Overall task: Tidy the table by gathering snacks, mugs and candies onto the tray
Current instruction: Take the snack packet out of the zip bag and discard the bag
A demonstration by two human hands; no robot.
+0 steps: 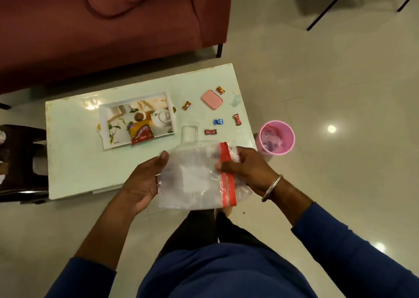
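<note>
While both hands grip the clear bag (195, 177), left hand (141, 179) and right hand (244, 168), we note its red strip (227, 179) runs near-to-far.

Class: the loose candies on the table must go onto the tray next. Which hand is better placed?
Probably right: the right hand is nearer the candies, though both hands grip the plastic bag.

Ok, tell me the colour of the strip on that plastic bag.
Red strip, clearest in the head view.
</note>
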